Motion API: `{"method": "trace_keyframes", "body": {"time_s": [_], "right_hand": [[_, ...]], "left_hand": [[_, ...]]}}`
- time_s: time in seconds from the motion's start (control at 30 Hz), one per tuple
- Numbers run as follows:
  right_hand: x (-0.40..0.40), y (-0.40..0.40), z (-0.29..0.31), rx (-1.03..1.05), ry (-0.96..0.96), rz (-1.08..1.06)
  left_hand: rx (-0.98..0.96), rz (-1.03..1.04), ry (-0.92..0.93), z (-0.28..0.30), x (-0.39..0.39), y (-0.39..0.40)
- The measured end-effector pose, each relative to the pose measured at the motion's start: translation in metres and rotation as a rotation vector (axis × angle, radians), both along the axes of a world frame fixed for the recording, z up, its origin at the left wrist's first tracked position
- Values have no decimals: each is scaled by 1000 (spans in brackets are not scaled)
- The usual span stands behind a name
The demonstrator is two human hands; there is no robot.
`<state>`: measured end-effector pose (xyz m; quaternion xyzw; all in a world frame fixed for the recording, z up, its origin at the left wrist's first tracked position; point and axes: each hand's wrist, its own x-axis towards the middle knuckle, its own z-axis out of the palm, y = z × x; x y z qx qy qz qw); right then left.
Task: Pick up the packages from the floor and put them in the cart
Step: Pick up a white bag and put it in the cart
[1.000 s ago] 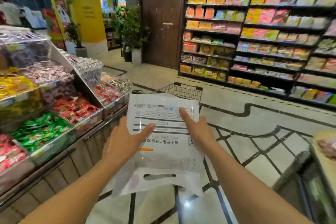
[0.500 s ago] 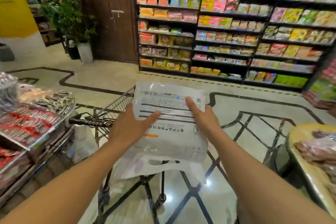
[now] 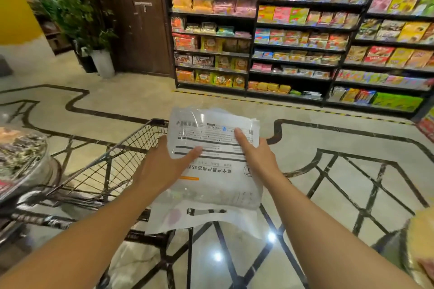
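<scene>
Both my hands hold a white plastic package (image 3: 216, 185) with black printed lines and an orange stripe, flat in front of my chest. My left hand (image 3: 162, 169) grips its left edge, thumb on top. My right hand (image 3: 256, 157) grips the right edge, index finger stretched across the print. A black wire shopping cart (image 3: 110, 166) stands just to the left of the package, its rim level with my left hand. The package's loose lower flap hangs down over the cart's near right corner.
Tall black shelves (image 3: 293, 37) full of snack packs line the far side. A brown door (image 3: 138, 16) and a potted plant (image 3: 94, 30) stand at the back left. A candy display (image 3: 21, 155) juts in at the left, another counter (image 3: 420, 241) at the lower right.
My view has swung right and the cart now sits at the left of the package. The package stays in both hands, a little higher and further forward.
</scene>
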<state>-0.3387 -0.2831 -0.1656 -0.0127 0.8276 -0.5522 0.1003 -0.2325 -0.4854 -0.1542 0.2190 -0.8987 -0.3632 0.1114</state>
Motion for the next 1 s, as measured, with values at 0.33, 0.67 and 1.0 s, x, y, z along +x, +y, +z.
{"method": "trace_keyframes", "body": {"time_s": [0.33, 0.67, 1.0], "right_hand": [[-147, -59, -37, 20, -63, 175], [-261, -188, -74, 147, -51, 339], [-281, -355, -110, 161, -7, 657]], "left_hand": [[87, 144, -7, -30, -114, -43], [216, 340, 34, -94, -189, -142], [449, 746, 105, -168, -171, -244]]}}
